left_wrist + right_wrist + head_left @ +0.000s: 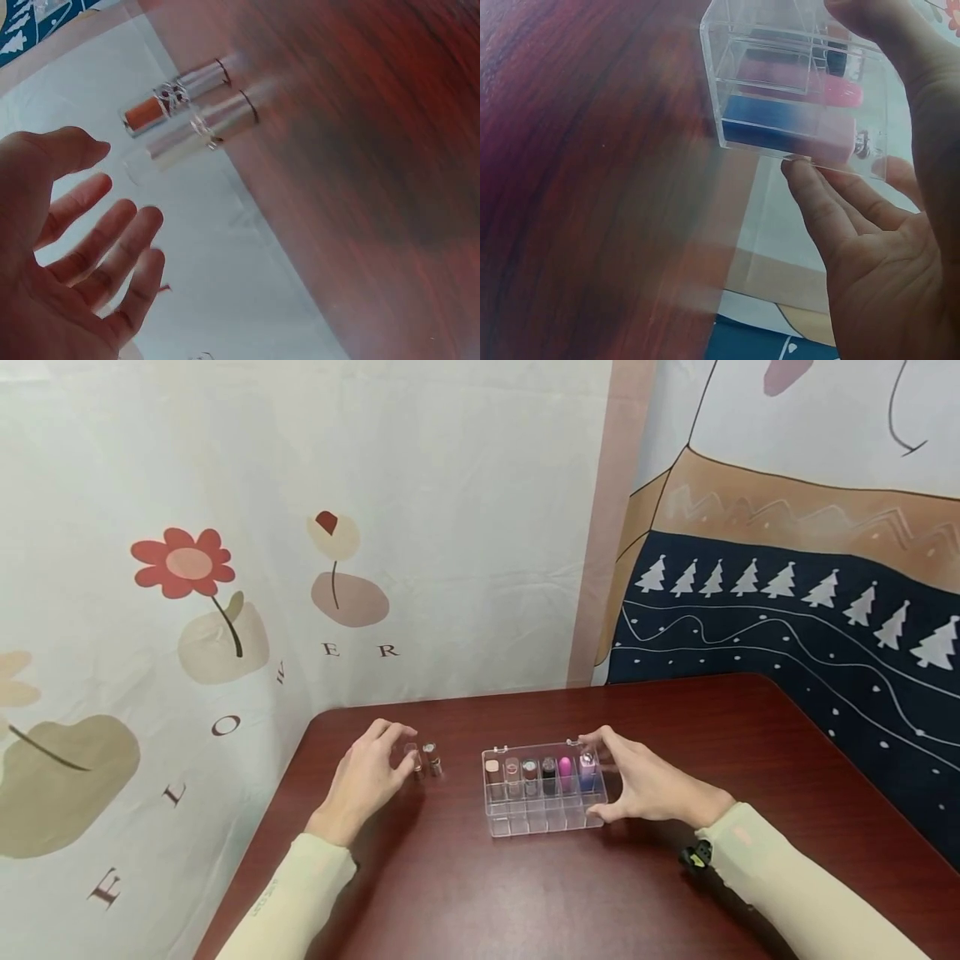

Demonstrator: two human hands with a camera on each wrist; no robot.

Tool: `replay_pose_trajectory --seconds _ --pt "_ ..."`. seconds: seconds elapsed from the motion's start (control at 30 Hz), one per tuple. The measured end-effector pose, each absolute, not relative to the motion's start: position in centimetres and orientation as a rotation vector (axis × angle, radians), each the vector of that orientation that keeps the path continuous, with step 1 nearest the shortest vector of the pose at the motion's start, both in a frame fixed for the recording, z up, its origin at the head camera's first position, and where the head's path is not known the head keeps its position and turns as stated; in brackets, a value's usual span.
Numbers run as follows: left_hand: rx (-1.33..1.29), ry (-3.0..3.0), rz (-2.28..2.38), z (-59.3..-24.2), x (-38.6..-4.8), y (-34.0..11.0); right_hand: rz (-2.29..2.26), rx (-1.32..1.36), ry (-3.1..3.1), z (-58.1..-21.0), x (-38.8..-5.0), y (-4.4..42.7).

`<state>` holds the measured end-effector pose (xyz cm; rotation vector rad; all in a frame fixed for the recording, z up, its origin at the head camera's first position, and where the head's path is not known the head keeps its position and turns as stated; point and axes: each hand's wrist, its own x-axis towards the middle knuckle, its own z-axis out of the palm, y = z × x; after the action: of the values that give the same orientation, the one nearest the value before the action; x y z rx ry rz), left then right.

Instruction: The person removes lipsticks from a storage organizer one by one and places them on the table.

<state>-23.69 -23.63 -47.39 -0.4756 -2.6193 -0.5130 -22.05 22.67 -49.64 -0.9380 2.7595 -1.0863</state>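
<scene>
Two tubes (176,97) near parted left fingers (121,259), right fingers (821,206) round case (536,819)

A reddish-brown tabletop (675,718) is marked by a soft sheen (517,893). Behind and left of it, a pale cloth (465,510) is hung, printed with flowers (189,562) and letters (226,726); right of the tabletop, a navy and tan cloth (795,610) is patterned with white trees (781,581).

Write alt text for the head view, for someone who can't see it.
A person's right hand holds the right end of a clear case with six tubes in its back row. The left hand is near two more tubes standing on a dark red table, with printed fabric behind.
</scene>
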Motion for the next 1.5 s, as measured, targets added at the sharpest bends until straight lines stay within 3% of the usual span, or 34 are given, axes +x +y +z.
replay_pose_trajectory --seconds 0.7,1.5 --pt "-0.752 -2.416 -0.394 -45.8 -22.0 -18.3 -0.774 -1.136 2.916 -48.3 -21.2 21.7" --pt "-0.866 -2.363 -0.316 -46.9 -21.3 -14.5 -0.745 -1.051 2.909 -47.9 -21.8 21.5"
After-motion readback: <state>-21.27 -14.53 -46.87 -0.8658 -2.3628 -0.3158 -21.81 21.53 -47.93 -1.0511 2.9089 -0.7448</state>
